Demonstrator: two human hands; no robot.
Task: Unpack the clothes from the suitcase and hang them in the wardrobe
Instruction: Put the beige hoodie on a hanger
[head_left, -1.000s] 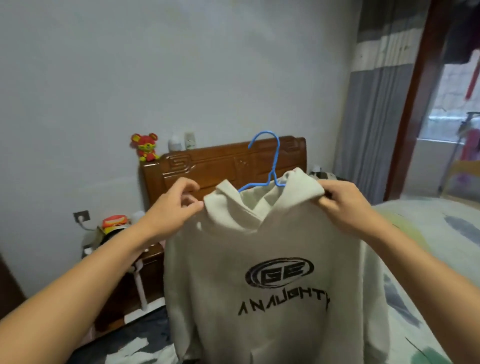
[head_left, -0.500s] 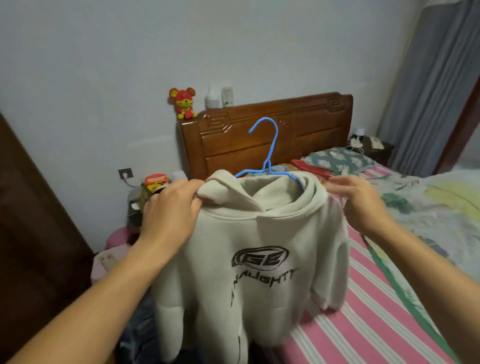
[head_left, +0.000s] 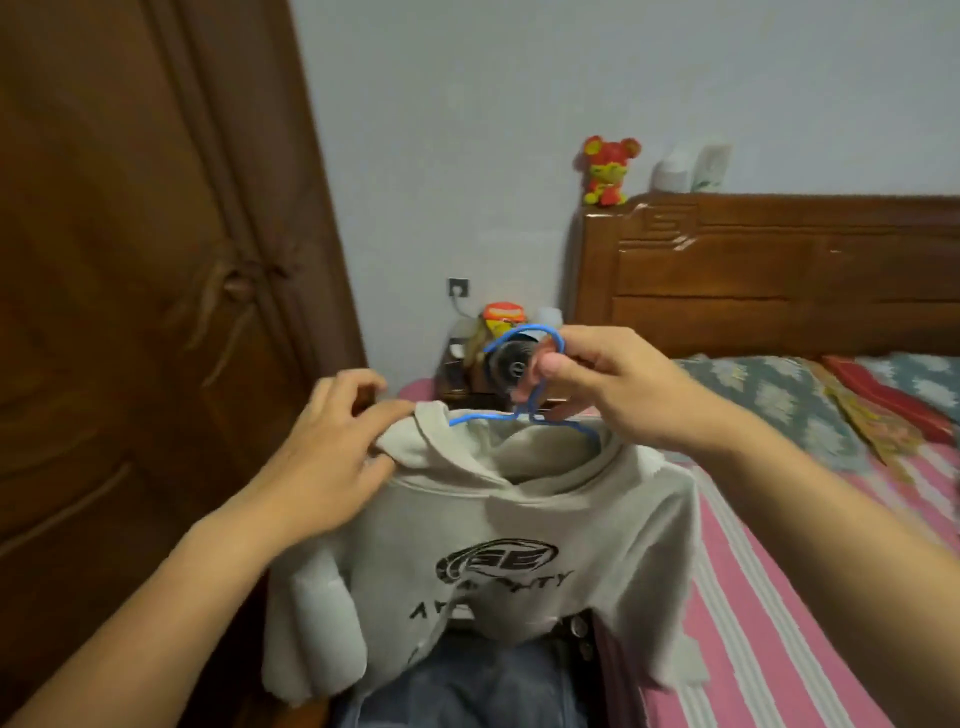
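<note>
A cream hoodie (head_left: 519, 530) with a black printed logo hangs on a blue wire hanger (head_left: 524, 415) in front of me. My right hand (head_left: 613, 395) grips the hanger at its neck, just below the hook. My left hand (head_left: 327, 457) pinches the hoodie's left shoulder at the edge of the hood. Blue jeans (head_left: 467, 680) lie underneath the hoodie's hem; the suitcase itself is hidden. The dark wooden wardrobe door (head_left: 145, 291) fills the left side, shut.
A bed with a pink striped sheet (head_left: 779, 597) and floral pillow (head_left: 769, 400) lies to the right, below a wooden headboard (head_left: 769, 270). A red toy (head_left: 608, 171) sits on the headboard. A cluttered nightstand (head_left: 478, 358) stands between wardrobe and bed.
My view has swung left, bringing the wardrobe door into sight. My right hand left the hoodie's right shoulder and took hold of the hanger's neck. The hoodie sits lower.
</note>
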